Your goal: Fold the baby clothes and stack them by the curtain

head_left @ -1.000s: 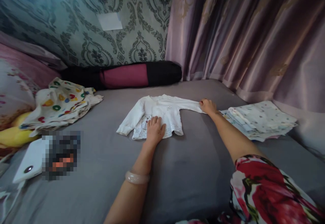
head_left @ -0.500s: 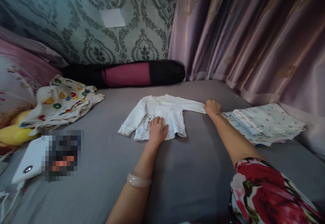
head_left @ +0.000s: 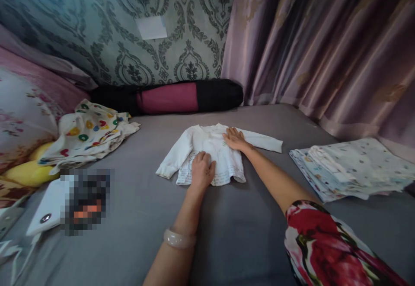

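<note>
A small white long-sleeved shirt (head_left: 215, 156) lies spread on the grey bed sheet (head_left: 139, 216), its collar toward the wall and both sleeves out to the sides. My left hand (head_left: 202, 170) rests flat on the lower front, partly covering a printed figure. Up near the right shoulder, my right hand (head_left: 235, 139) lies on the cloth with fingers stretched out. The right sleeve extends past it across the sheet. Neither hand grips the fabric.
A stack of folded patterned cloths (head_left: 353, 165) lies at the right. On the left are a crumpled cloth with colourful prints (head_left: 94, 130), a yellow cushion (head_left: 29, 171) and a white device (head_left: 52, 204) with a cable. A black and maroon roll (head_left: 168, 97) lies along the wall.
My right hand has let go of the right sleeve's cuff and moved left onto the shirt's shoulder, its fingers now spread. My left hand stays on the lower front.
</note>
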`<state>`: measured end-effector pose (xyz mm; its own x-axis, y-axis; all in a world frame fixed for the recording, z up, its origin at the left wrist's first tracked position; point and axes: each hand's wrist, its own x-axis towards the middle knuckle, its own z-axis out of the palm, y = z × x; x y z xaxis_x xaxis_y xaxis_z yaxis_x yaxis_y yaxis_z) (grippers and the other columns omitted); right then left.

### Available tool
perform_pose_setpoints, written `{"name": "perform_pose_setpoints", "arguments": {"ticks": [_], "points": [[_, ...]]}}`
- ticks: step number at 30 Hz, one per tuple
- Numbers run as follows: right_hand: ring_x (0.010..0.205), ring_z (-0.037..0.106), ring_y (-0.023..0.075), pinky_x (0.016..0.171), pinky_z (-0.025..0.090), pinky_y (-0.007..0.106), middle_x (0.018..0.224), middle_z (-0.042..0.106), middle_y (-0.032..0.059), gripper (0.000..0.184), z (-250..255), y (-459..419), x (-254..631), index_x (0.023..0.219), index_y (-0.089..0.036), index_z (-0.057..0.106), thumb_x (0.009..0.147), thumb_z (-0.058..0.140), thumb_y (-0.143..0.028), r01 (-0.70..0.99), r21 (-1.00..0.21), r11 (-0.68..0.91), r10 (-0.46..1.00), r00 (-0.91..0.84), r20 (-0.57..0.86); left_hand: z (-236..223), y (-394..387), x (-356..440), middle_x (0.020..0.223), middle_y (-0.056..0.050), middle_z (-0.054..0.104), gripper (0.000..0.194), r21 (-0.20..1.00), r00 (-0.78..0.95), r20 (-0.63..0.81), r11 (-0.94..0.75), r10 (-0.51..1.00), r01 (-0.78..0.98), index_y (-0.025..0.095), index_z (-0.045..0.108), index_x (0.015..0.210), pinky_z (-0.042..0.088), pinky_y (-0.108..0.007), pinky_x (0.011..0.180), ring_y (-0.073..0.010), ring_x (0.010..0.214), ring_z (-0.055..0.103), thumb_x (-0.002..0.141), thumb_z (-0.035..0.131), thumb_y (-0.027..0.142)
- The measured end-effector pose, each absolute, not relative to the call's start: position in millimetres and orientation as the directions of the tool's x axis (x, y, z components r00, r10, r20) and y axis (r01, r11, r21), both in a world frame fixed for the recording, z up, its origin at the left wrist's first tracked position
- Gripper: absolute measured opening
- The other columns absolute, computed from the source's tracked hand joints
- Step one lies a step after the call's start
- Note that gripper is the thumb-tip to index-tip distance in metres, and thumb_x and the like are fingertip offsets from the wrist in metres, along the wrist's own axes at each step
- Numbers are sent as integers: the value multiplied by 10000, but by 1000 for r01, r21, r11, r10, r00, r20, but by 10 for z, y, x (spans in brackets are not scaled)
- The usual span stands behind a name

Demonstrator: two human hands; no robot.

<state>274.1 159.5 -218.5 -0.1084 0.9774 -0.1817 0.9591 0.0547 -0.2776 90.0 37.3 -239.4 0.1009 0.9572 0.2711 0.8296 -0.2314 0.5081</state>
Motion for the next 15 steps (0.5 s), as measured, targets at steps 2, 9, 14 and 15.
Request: {"name": "perform_pose_setpoints", "arguments": {"ticks": [2,9,14,15], "points": [[1488,50,265,1184,59,510,1621,98,116,706,-2208,1654,2780,1537,-102,203,982,92,-524,960,-275,45,980,-96,-174,-2415,365,910,1290,-144,570,282,490,94,261,-216,961,844,159,610,1125,401,-440,1055,-278,1240,499,877,542,273],[1478,128,244,1171,105,531,1611,181,79,642,-2253,1754,2907,1530,-186,256,989,62,-474,964,-249,93,987,-122,-102,-2446,378,895,1287,-128,575,258,507,86,263,-213,961,835,186,626,1099,416,-440,1041,-274,1242,505,870,552,278],[1473,142,255,1165,122,542,1612,179,79,620,-2257,1776,2912,1531,-185,250,988,141,-464,974,-196,112,986,-134,-101,-2432,416,856,1221,-114,622,218,568,76,280,-230,957,790,186,651,1045,432,-405,1023,-250,1190,548,877,539,268],[1473,139,265,1161,124,552,1612,174,85,620,-2242,1778,2897,1532,-183,246,986,159,-464,976,-192,104,985,-128,-118,-2423,425,851,1194,-112,637,211,582,72,285,-232,956,779,185,654,1035,436,-400,1017,-247,1172,559,878,533,260]]}}
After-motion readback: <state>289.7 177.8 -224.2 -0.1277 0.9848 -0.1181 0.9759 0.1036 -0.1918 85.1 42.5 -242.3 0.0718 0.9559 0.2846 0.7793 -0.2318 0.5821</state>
